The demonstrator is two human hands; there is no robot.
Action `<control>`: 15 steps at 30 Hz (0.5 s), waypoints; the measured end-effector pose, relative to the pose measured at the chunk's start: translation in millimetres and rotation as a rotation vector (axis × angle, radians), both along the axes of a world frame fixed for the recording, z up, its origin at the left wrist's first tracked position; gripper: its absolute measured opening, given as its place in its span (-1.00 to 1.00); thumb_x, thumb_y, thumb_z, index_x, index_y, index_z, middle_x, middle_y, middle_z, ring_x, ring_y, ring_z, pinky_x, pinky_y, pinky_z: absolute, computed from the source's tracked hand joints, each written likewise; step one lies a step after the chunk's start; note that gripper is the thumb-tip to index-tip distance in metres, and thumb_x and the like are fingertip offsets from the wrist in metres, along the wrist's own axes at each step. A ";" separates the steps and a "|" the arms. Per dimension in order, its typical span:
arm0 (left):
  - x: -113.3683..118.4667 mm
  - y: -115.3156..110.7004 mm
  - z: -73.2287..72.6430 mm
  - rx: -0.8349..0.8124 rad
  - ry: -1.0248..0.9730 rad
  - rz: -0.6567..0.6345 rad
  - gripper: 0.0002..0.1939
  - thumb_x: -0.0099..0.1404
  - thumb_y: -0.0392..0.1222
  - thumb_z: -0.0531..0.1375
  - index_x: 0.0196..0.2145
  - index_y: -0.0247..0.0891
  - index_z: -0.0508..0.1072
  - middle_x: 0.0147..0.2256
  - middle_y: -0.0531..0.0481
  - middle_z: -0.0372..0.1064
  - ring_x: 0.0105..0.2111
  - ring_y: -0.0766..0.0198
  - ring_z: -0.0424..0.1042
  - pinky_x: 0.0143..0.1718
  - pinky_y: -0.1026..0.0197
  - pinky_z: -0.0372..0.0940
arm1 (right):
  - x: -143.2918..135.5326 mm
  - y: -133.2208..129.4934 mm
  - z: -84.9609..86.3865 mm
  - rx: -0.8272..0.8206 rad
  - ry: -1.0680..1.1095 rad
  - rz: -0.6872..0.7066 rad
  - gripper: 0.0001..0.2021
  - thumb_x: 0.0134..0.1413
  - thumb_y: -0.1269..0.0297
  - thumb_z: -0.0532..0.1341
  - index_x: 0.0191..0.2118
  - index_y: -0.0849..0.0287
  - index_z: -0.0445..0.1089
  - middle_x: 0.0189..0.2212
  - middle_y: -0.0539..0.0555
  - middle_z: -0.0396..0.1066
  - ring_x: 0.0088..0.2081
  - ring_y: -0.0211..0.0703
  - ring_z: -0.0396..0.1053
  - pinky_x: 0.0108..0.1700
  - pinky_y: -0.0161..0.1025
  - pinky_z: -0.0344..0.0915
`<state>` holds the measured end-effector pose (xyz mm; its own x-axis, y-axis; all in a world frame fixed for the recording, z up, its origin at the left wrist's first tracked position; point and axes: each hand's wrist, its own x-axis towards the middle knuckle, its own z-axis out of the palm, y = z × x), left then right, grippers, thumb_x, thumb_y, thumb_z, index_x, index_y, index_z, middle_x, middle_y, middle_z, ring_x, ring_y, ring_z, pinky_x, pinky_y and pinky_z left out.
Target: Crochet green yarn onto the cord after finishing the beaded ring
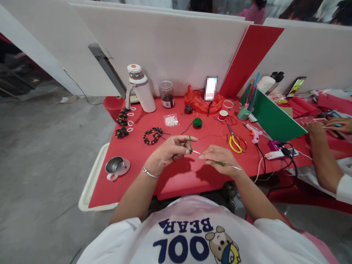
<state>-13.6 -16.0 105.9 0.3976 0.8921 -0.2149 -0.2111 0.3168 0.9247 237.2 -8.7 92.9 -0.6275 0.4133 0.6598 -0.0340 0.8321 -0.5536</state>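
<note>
My left hand is closed on green yarn, which loops over the outstretched index finger and is pinched lower down. In my right hand lies a thin metal crochet hook with a green grip section. Its tip reaches left to a small green knot of yarn near my left fingertips. Behind the hands sits a green yarn ball, with a dark strand trailing from it toward the left hand. Left of that is a braided multicoloured yarn ring.
Around the work lie a bag of white beads, yellow-handled scissors, a pink glue gun and a power strip. A steel cup and white thermos stand left. At right, a co-worker's arm rests beyond a green board.
</note>
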 end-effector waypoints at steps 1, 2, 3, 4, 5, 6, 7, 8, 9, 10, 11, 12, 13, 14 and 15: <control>-0.1 0.2 -0.2 0.002 -0.003 -0.013 -0.35 -0.11 -0.32 0.40 0.03 -0.35 0.64 -0.48 0.08 0.40 -0.64 0.51 0.09 -0.64 0.32 -0.09 | 0.4 -0.6 1.1 -0.015 -0.013 0.001 -0.76 0.41 0.28 0.24 0.09 0.05 0.56 -0.21 0.12 0.65 -0.20 -0.18 0.57 -0.11 -0.21 0.50; -0.1 0.5 -0.1 0.004 -0.008 -0.029 -0.36 -0.11 -0.33 0.39 0.02 -0.36 0.64 -0.47 0.07 0.41 -0.63 0.50 0.11 -0.64 0.33 -0.08 | 0.8 -1.3 1.9 -0.035 -0.024 0.003 -0.77 0.42 0.27 0.22 0.07 0.05 0.56 -0.23 0.11 0.65 -0.21 -0.19 0.57 -0.12 -0.21 0.49; 0.0 0.7 0.2 0.004 -0.008 -0.046 -0.36 -0.12 -0.34 0.38 0.01 -0.36 0.65 -0.46 0.06 0.41 -0.62 0.50 0.12 -0.64 0.33 -0.08 | 1.2 -2.1 2.4 -0.058 -0.032 0.008 -0.78 0.43 0.25 0.21 0.05 0.06 0.57 -0.24 0.11 0.65 -0.23 -0.19 0.56 -0.12 -0.22 0.49; 0.2 0.9 0.6 0.003 -0.004 -0.064 -0.37 -0.12 -0.34 0.37 0.00 -0.36 0.65 -0.46 0.05 0.42 -0.61 0.49 0.14 -0.64 0.33 -0.08 | 1.4 -2.8 2.6 -0.083 -0.033 0.016 -0.78 0.44 0.25 0.19 0.03 0.07 0.58 -0.26 0.11 0.65 -0.24 -0.20 0.56 -0.13 -0.22 0.49; 0.5 1.2 1.0 0.001 0.001 -0.083 -0.38 -0.12 -0.35 0.36 -0.01 -0.36 0.65 -0.46 0.05 0.42 -0.61 0.48 0.15 -0.64 0.34 -0.09 | 1.5 -3.5 2.5 -0.107 -0.026 0.027 -0.78 0.45 0.24 0.18 0.02 0.07 0.58 -0.27 0.10 0.65 -0.26 -0.20 0.56 -0.14 -0.22 0.48; 0.7 1.4 1.2 -0.004 0.004 -0.104 -0.39 -0.13 -0.35 0.35 -0.02 -0.36 0.65 -0.47 0.06 0.41 -0.62 0.48 0.15 -0.65 0.34 -0.09 | 1.6 -4.1 2.3 -0.129 -0.016 0.037 -0.78 0.45 0.24 0.18 0.01 0.08 0.58 -0.28 0.10 0.65 -0.27 -0.20 0.55 -0.15 -0.22 0.48; 0.9 1.7 1.0 -0.010 0.004 -0.123 -0.39 -0.13 -0.36 0.33 -0.03 -0.36 0.65 -0.48 0.07 0.41 -0.62 0.48 0.15 -0.65 0.34 -0.09 | 1.5 -4.5 2.1 -0.147 -0.010 0.046 -0.78 0.45 0.25 0.18 0.01 0.08 0.58 -0.29 0.10 0.65 -0.28 -0.20 0.55 -0.16 -0.22 0.47; 1.0 2.1 0.5 -0.017 -0.001 -0.140 -0.39 -0.14 -0.37 0.31 -0.04 -0.36 0.65 -0.49 0.07 0.40 -0.62 0.48 0.15 -0.65 0.34 -0.09 | 1.4 -4.8 1.9 -0.158 -0.007 0.051 -0.78 0.45 0.25 0.18 0.01 0.09 0.58 -0.30 0.10 0.65 -0.28 -0.20 0.54 -0.16 -0.23 0.47; 1.0 2.5 -0.4 -0.026 -0.008 -0.152 -0.38 -0.15 -0.37 0.30 -0.03 -0.36 0.65 -0.50 0.08 0.39 -0.63 0.48 0.14 -0.65 0.34 -0.09 | 1.2 -5.0 1.8 -0.156 -0.005 0.053 -0.78 0.45 0.26 0.18 0.00 0.09 0.58 -0.30 0.10 0.65 -0.28 -0.20 0.54 -0.16 -0.23 0.46; 0.8 2.9 -1.5 -0.036 -0.015 -0.158 -0.38 -0.15 -0.37 0.29 -0.03 -0.36 0.65 -0.50 0.09 0.38 -0.64 0.49 0.12 -0.65 0.34 -0.09 | 1.1 -5.2 1.9 -0.142 -0.008 0.052 -0.79 0.44 0.27 0.19 0.00 0.10 0.58 -0.29 0.11 0.65 -0.27 -0.20 0.54 -0.15 -0.23 0.46; 0.6 3.3 -2.8 -0.045 -0.021 -0.159 -0.38 -0.15 -0.37 0.29 -0.03 -0.37 0.64 -0.51 0.10 0.37 -0.64 0.49 0.11 -0.64 0.34 -0.10 | 1.0 -5.5 2.0 -0.119 -0.013 0.047 -0.79 0.43 0.28 0.20 0.00 0.10 0.58 -0.27 0.11 0.65 -0.26 -0.20 0.55 -0.14 -0.22 0.46; 0.3 3.8 -4.0 -0.052 -0.024 -0.159 -0.38 -0.15 -0.37 0.29 -0.03 -0.37 0.64 -0.52 0.10 0.35 -0.64 0.50 0.10 -0.64 0.34 -0.11 | 1.1 -5.9 2.2 -0.097 -0.021 0.040 -0.80 0.42 0.29 0.22 0.00 0.10 0.59 -0.26 0.12 0.66 -0.24 -0.20 0.56 -0.12 -0.22 0.47; 0.1 4.1 -5.0 -0.058 -0.025 -0.161 -0.38 -0.15 -0.36 0.30 -0.03 -0.37 0.64 -0.52 0.10 0.34 -0.64 0.50 0.10 -0.64 0.34 -0.11 | 1.4 -6.6 2.3 -0.086 -0.028 0.033 -0.80 0.42 0.29 0.22 -0.01 0.10 0.59 -0.25 0.12 0.66 -0.23 -0.19 0.57 -0.11 -0.22 0.47; -0.1 4.5 -5.7 -0.060 -0.027 -0.164 -0.39 -0.14 -0.36 0.30 -0.04 -0.37 0.64 -0.52 0.10 0.34 -0.64 0.49 0.09 -0.63 0.34 -0.11 | 1.9 -7.5 2.1 -0.099 -0.034 0.025 -0.81 0.41 0.28 0.23 -0.01 0.09 0.60 -0.26 0.12 0.67 -0.22 -0.19 0.58 -0.11 -0.22 0.48; 0.0 4.7 -6.0 -0.059 -0.029 -0.166 -0.39 -0.14 -0.36 0.30 -0.04 -0.37 0.64 -0.52 0.09 0.34 -0.64 0.49 0.10 -0.62 0.34 -0.11 | 2.6 -8.8 1.7 -0.142 -0.034 0.019 -0.81 0.42 0.27 0.23 -0.01 0.09 0.59 -0.26 0.11 0.67 -0.24 -0.19 0.59 -0.13 -0.23 0.50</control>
